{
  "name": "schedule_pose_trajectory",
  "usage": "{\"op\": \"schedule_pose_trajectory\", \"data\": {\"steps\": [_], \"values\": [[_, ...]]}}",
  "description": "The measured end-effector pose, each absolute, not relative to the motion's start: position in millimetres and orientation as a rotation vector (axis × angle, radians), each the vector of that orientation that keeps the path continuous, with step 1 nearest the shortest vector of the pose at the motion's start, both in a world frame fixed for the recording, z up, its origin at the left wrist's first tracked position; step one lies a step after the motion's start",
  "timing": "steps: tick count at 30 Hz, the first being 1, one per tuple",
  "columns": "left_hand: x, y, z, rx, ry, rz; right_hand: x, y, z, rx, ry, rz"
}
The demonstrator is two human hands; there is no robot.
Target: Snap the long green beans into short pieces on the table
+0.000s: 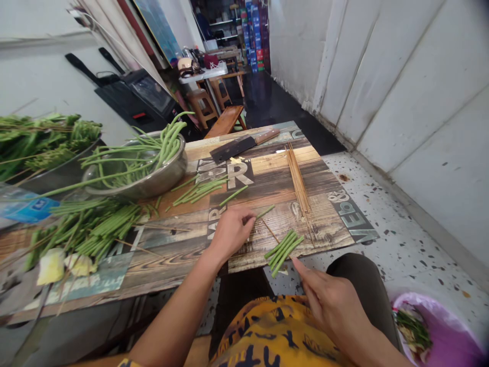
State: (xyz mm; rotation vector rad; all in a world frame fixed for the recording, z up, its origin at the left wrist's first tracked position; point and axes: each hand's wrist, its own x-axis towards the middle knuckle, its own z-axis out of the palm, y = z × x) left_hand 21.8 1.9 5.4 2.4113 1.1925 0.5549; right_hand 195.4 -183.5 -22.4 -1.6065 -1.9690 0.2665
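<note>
One bean (265,211), pinched in left hand (229,232), points far-right; bundle (284,248) parallel

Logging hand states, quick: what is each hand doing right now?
Left hand: fingers pinch one bean piece.
Right hand: open, holding nothing, forefinger at the bean bundle.

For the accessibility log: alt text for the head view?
A person's left hand rests fingertips at the end of a short green bean piece on a wood-print table, while the right hand points at a small bundle of cut green beans. Behind lie thin wooden skewers, a steel bowl of long beans and a cleaver.
</note>
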Motion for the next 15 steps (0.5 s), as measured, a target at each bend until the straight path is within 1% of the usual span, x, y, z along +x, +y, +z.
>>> {"op": "schedule_pose_trajectory", "data": {"steps": [15], "values": [[22.3, 2.9, 5.2, 2.516, 1.106, 0.566, 190.2, -178.2, -14.0, -1.644, -1.961, 0.250]]}}
